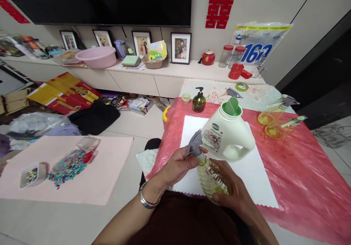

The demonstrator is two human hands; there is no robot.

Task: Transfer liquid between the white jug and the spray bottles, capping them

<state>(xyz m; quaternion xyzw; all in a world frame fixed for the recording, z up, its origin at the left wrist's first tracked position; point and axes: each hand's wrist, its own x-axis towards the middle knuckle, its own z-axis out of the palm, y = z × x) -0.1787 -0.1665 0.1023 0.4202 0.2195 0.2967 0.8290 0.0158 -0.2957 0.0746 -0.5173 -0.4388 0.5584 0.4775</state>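
Note:
Near my body I hold a clear, ribbed spray bottle [206, 181] tilted, with some yellowish tint in it. Its grey trigger head [195, 144] sits at the bottle's neck, and my left hand [178, 166] is closed around that head and the collar. Lower down, my right hand [233, 186] wraps the bottle's body from the right side. Just beyond stands a large pale-green detergent jug [233, 131] with a handle and an open mouth. A green funnel-like piece [232, 106] rests in that mouth. The jug stands on a white sheet [256, 179].
Two yellowish spray bottles [271, 117] lie at the right on the red table cover [304, 186]. A dark green pump bottle [199, 102], a small pale cap [185, 98] and green tape [241, 87] are at the back. Left, a low pink-topped table [109, 172] holds scattered colourful pieces.

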